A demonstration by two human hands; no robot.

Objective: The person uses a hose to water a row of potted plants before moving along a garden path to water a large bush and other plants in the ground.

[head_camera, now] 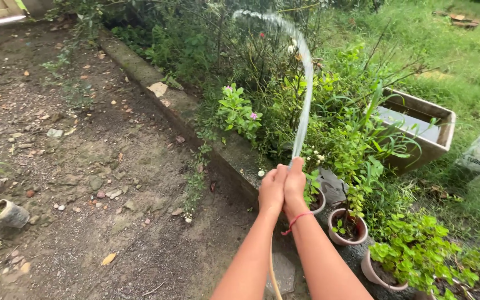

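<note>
Head view: both hands are pressed together out in front of the person, the left hand [272, 189] and the right hand [295, 180] side by side and closed around the end of a hose [274, 278]; the grip of each is narrow, wrapped on the hose end, which is itself hidden inside the fingers; only a thin tan length of hose shows below, running down between the forearms to the bottom edge. A red band [295, 221] circles the right wrist. The right thumb appears to sit over the outlet, probably to squeeze the flow, since the water jet [305, 83] leaves as a narrow stream, rises steeply and arcs over to the left above the shrubs.

The hands are held just over a low concrete kerb [156, 83] that parts the bare dirt path [84, 166] on the left from the planted bed on the right; a pink-flowered plant [239, 111] grows against the kerb near the hands. Clay pots [346, 229] with green plants stand just right of the arms; a rectangular trough [418, 130] lies further right in the grass; two small pale pots [4, 214] sit well apart at the left edge.
</note>
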